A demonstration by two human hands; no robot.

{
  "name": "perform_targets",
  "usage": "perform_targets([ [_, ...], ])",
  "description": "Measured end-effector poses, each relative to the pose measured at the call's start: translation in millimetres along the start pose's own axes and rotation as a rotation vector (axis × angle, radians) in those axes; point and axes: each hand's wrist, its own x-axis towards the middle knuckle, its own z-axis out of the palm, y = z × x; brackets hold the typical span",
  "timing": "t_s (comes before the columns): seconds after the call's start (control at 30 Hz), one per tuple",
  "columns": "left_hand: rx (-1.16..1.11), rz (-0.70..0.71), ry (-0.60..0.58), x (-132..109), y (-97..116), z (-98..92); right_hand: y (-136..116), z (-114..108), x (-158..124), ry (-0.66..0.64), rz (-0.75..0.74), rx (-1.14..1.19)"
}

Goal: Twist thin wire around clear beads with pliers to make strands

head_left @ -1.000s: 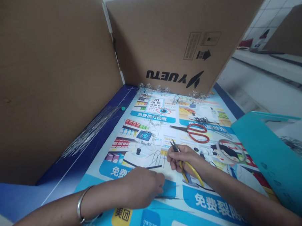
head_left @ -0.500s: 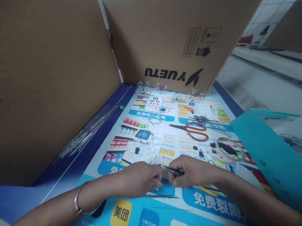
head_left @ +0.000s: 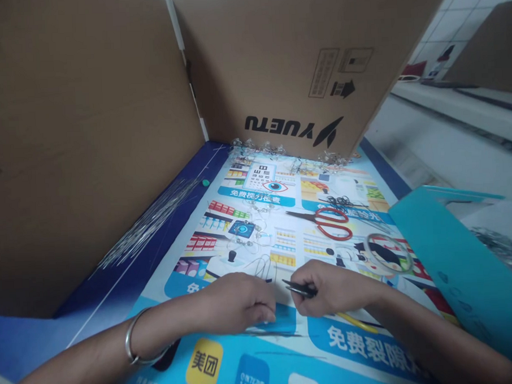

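Note:
My left hand (head_left: 239,303), with a silver bangle at its wrist, is closed at the middle of the printed sheet (head_left: 310,257). Thin looped wire (head_left: 264,266) rises from behind its knuckles; the end between the fingers is hidden. To the right, my right hand (head_left: 332,288) grips pliers (head_left: 301,289) whose dark jaws point left and a little up, slightly parted. A yellow handle shows below that hand. Between the jaws and my left fingers there is a small gap. Red-handled scissors (head_left: 325,220) lie beyond my right hand.
Straight wires (head_left: 151,225) lie in a bundle at left. A roll of clear tape (head_left: 388,253) and a teal box (head_left: 458,268) with wire pieces are at right. Cardboard panels (head_left: 301,60) stand behind and left. Small wire pieces (head_left: 258,148) line the back panel's foot.
My right hand has drawn slightly to the right with the pliers, widening the gap to my left hand. The left hand stays closed in nearly the same place.

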Motion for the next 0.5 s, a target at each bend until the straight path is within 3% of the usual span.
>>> perform_targets([
  [0.33, 0.161, -0.050, -0.018, -4.6, 0.9, -4.1, -0.7, -3.5, 1.1, 0.059, 0.014, 0.017],
  [0.5, 0.460, -0.025, 0.058, -1.8, -3.2, 1.9, -5.5, -3.5, 0.5, 0.243, -0.034, -0.231],
])
